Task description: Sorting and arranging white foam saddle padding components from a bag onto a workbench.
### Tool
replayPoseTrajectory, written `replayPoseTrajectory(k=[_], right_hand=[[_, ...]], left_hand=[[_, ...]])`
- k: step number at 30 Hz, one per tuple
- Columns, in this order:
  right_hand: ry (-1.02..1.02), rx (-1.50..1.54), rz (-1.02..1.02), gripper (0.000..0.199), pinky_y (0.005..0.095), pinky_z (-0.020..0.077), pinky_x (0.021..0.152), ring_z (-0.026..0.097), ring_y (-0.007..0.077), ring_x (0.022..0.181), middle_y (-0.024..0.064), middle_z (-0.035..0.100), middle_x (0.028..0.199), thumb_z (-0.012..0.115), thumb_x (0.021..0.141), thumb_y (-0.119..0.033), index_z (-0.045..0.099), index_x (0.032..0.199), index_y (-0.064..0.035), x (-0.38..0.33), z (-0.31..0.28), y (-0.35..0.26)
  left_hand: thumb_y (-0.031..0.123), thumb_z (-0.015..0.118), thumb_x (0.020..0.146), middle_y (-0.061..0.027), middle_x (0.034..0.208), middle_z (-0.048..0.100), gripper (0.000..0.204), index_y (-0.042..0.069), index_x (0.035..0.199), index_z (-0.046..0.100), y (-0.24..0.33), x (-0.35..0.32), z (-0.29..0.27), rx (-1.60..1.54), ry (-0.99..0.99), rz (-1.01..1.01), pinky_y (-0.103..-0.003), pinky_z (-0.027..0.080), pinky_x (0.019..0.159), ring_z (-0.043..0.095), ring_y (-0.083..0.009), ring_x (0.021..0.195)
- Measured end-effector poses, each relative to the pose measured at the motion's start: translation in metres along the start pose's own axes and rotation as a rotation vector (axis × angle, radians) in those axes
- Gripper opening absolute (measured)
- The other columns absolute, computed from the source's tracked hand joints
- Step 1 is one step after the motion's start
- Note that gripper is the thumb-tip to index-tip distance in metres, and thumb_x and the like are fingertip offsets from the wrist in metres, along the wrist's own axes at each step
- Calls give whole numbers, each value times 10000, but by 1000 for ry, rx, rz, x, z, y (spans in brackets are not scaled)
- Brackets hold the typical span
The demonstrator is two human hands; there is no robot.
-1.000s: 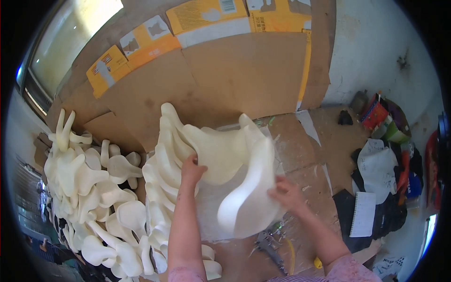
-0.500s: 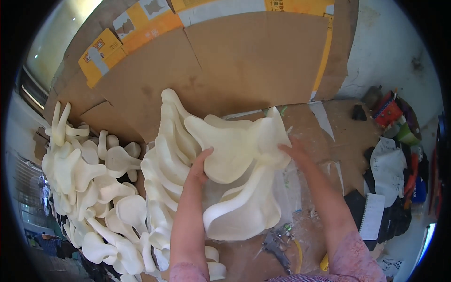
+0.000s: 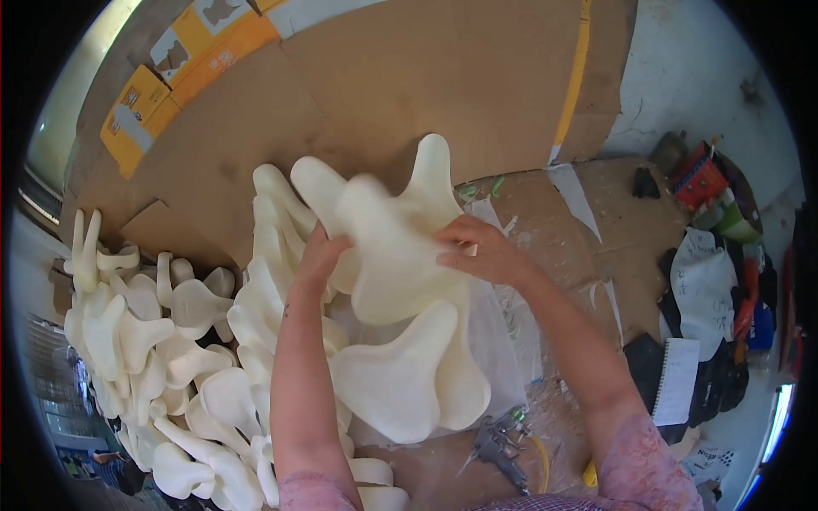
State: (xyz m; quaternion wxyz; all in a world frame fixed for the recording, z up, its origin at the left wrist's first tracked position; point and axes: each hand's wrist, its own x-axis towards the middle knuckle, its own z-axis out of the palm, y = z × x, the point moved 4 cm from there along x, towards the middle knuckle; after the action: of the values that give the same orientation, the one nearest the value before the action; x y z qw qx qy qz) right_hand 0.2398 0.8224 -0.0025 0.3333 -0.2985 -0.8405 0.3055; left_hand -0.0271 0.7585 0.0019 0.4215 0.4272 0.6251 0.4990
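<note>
A cream, saddle-shaped moulded foam piece point(image 3: 400, 255), partly blurred, is between my hands above other pieces of its kind. My left hand point(image 3: 322, 258) grips its left edge, the fingers mostly hidden behind it. On the opposite edge my right hand point(image 3: 479, 247) is closed, thumb and fingers bent round the rim. Just below, nearer to me, lies another foam piece point(image 3: 392, 370) with smooth lobes. A close row of similar foam pieces point(image 3: 256, 328) stands to the left of my left forearm.
A large heap of cream foam pieces point(image 3: 128, 332) fills the far left. Behind stands a tall cardboard sheet point(image 3: 426, 77). A spray gun point(image 3: 498, 451) with a yellow hose lies near me. At the right are a spiral notebook point(image 3: 676, 381), dark cloth and a red packet point(image 3: 700, 179).
The foam piece between my hands has turned, its lobes now pointing differently. My right hand has moved left and closed in toward my left hand. The whole view has shifted slightly.
</note>
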Motion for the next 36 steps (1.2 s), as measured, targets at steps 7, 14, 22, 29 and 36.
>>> replayPoseTrajectory(k=[7, 14, 22, 29, 36], right_hand=[[356, -74, 536, 291, 277, 457, 806, 555, 107, 927, 59, 615, 1018, 573, 875, -222, 590, 1124, -72, 40, -2, 75], [190, 90, -62, 301, 297, 478, 791, 594, 216, 879, 133, 603, 1041, 559, 857, -158, 564, 1138, -50, 105, 39, 36], [474, 355, 497, 212, 267, 490, 723, 590, 132, 844, 81, 617, 955, 551, 866, -79, 569, 1066, -11, -65, 13, 70], [150, 9, 79, 677, 409, 286, 1035, 361, 351, 1228, 169, 375, 1345, 663, 665, -68, 414, 1294, -69, -117, 22, -37], [-29, -214, 156, 482, 396, 377, 952, 495, 294, 1094, 155, 513, 1190, 662, 740, -215, 499, 1161, -48, 5, 43, -6]], left_hand=[[128, 577, 800, -80, 1024, 611, 326, 8, 1102, 549, -14, -24, 13, -55, 105, 92, -288, 454, 831, 569, -171, 956], [150, 640, 755, -86, 1032, 605, 429, -3, 1141, 535, 4, -5, 13, 10, -36, 46, -317, 448, 826, 568, -196, 884], [189, 654, 680, -80, 1142, 555, 595, 23, 1225, 483, 9, -96, -13, 94, -29, 178, -313, 383, 910, 520, -209, 1039], [347, 757, 629, -173, 1200, 509, 698, 54, 1204, 492, -3, -171, 48, 1154, -67, 99, -408, 379, 928, 476, -336, 1101], [349, 727, 669, -182, 1011, 593, 464, 3, 966, 640, -2, -175, 58, 609, -376, -302, -366, 459, 781, 550, -300, 991]])
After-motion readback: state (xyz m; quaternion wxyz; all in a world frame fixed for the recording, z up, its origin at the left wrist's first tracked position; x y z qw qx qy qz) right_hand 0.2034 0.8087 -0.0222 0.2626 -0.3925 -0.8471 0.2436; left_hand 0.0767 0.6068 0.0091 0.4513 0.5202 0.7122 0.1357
